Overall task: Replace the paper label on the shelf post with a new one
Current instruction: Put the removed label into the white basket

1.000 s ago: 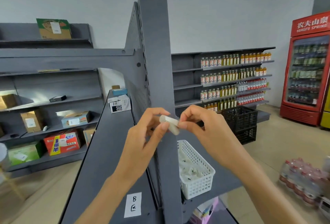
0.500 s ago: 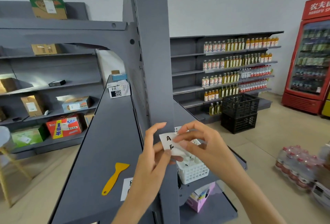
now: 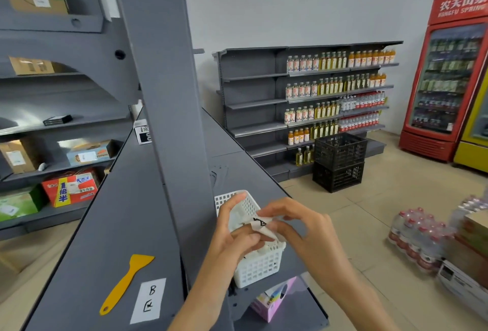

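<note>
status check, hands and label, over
Left hand and right hand both pinching a crumpled paper label over the white basket. Shelf post bare. Nothing in the way.

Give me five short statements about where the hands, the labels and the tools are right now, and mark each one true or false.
1. Both hands, left hand and right hand, hold a crumpled paper label. True.
2. The yellow scraper is in the right hand. False: it lies on the shelf top, untouched.
3. A label marked B lies beside the scraper. True.
4. The white basket sits left of the shelf post. False: it sits to the right.
5. The black crates are stacked on the floor. True.
</note>
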`<state>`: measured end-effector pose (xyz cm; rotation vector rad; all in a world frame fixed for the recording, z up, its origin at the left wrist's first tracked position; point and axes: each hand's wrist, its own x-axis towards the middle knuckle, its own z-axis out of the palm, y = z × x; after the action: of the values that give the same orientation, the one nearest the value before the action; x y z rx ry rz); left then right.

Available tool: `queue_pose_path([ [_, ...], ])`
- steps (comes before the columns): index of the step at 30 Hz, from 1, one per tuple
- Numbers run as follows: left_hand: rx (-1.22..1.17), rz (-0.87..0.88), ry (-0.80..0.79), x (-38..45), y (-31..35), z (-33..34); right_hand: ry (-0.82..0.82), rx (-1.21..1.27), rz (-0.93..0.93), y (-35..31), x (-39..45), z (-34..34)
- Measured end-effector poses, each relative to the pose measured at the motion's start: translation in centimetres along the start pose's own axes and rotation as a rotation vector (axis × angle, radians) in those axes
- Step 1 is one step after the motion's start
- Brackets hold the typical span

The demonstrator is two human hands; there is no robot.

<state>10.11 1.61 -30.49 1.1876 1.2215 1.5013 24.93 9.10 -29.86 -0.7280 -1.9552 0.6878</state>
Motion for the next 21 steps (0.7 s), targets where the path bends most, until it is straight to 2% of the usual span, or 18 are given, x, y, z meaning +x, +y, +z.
queue_pose_path([
  [4,0.020,0.032,-0.021,1.7,-0.3,1.9,0.056,0.056,-0.002,1.4,0.9,-1.4],
  [10,0.124,0.058,0.031,3.3,-0.9,3.9,0.128,0.132,0.006,3.1,1.7,-2.5],
  [17,0.324,0.105,0.123,4.3,-2.1,4.7,0.069,0.214,0.068,5.8,3.2,-2.9],
  [21,0.295,0.177,0.231,5.2,-2.9,5.7,-0.031,0.139,0.055,6.9,3.5,-2.9],
])
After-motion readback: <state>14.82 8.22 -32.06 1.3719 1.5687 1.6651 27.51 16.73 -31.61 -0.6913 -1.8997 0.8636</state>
